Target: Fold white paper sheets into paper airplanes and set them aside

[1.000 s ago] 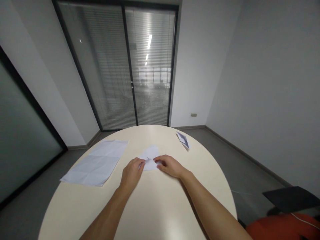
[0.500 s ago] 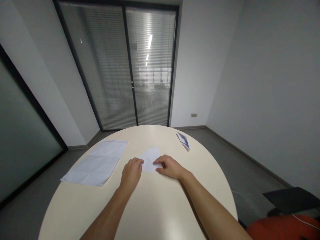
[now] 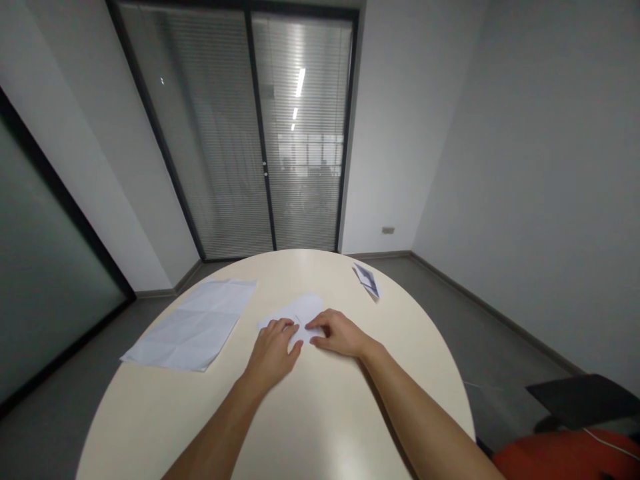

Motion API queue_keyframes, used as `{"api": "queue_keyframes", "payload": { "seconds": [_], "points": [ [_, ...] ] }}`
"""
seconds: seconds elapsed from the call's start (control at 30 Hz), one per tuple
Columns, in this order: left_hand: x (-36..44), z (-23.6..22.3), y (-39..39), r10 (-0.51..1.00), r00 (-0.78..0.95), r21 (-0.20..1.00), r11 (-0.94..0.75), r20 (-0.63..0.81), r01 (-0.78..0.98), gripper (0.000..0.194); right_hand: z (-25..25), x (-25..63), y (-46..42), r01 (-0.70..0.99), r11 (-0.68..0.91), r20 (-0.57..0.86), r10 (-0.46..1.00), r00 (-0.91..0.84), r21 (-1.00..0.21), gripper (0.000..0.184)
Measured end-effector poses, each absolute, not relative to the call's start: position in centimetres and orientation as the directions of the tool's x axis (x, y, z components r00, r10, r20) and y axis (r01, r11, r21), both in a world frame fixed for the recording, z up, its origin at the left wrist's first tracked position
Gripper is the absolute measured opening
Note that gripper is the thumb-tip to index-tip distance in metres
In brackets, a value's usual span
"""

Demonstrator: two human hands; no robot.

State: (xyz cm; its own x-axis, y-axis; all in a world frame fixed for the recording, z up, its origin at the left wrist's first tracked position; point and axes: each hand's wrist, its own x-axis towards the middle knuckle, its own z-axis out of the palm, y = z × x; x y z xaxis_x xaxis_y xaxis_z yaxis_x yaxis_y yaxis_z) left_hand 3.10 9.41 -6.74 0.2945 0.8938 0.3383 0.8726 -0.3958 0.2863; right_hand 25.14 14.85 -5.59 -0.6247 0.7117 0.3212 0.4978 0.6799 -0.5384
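A folded piece of white paper (image 3: 309, 305) lies near the middle of the table, partly hidden under my hands. My left hand (image 3: 276, 345) rests over its left and near part, fingers stretched out and thumb apart, pressing rather than pinching. At the right side, my right hand (image 3: 339, 333) has its fingers curled, with index fingertip and thumb on the paper's right part, holding it against the tabletop. A short crease or edge line shows on the paper between the hands. Part of the paper sticks out left beyond my left fingers.
A large creased white sheet (image 3: 200, 323) lies on the left of the round cream table (image 3: 320, 413). Toward the far right edge stands a small folded paper piece (image 3: 367, 280) with a dark print. An orange chair seat (image 3: 565, 457) and a black panel (image 3: 585, 400) are at lower right.
My left hand has let go of the paper's left edge and moved right across it, its fingers now spread. A left flap of paper now shows. My right hand has stayed nearly still.
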Motion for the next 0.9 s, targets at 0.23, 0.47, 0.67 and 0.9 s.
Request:
{"api": "queue_keyframes", "payload": {
  "seconds": [0.23, 0.47, 0.67, 0.9],
  "points": [
    [3.3, -6.66, 9.21, 0.92, 0.225, 0.32, -0.329, 0.321, 0.888, 0.037, -5.05, 24.78, 14.49, 0.437, 0.686, 0.32, 0.687, -0.653, -0.582, 0.031],
    [3.42, -6.8, 9.18, 0.914, 0.232, 0.313, -0.339, 0.333, 0.887, 0.043, -5.08, 24.76, 14.37, 0.393, 0.656, 0.29, 0.685, -0.668, -0.645, 0.035],
    [3.47, -7.07, 9.25, 0.913, 0.24, 0.332, -0.35, 0.33, 0.876, 0.046, -5.19, 24.54, 14.2, 0.4, 0.659, 0.287, 0.685, -0.67, -0.638, 0.037],
    [3.58, -7.14, 9.45, 0.914, 0.246, 0.325, -0.351, 0.323, 0.878, 0.042, -5.52, 24.56, 14.33, 0.389, 0.701, 0.338, 0.66, -0.671, -0.597, 0.036]
  ]
}}
